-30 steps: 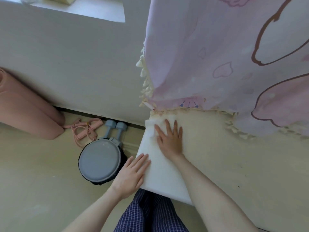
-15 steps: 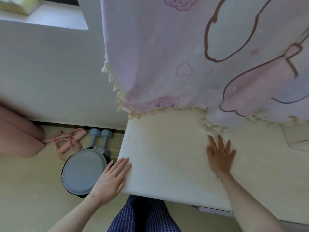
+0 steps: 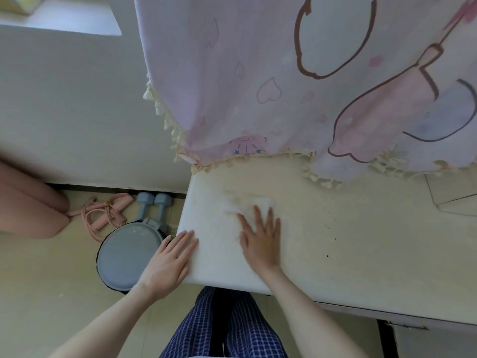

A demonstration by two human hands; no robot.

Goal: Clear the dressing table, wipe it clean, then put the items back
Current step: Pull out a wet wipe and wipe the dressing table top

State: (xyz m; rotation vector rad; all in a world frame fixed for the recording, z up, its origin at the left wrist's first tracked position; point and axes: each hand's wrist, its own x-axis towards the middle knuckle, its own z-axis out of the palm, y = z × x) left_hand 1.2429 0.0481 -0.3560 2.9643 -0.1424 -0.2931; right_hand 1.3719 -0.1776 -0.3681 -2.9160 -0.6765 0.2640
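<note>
step: wiping table [image 3: 361, 254]
right hand [image 3: 260, 241]: fingers flat, spread, pressing white wipe [image 3: 247, 202]
left hand [image 3: 167, 264]: fingers straight, bracing table edge
tip: overlap strokes, hit dark specks, avoid curtain [image 3: 284, 86]

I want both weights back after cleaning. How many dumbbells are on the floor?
2. Both grey dumbbells stand side by side on the floor by the wall, left of the table: one nearer the pink cord, the other nearer the table. Their lower ends are hidden behind the round grey lid.

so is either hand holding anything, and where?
Neither grips anything. Right hand presses flat on a white wipe, fingers straight; left hand rests on the table edge.
</note>
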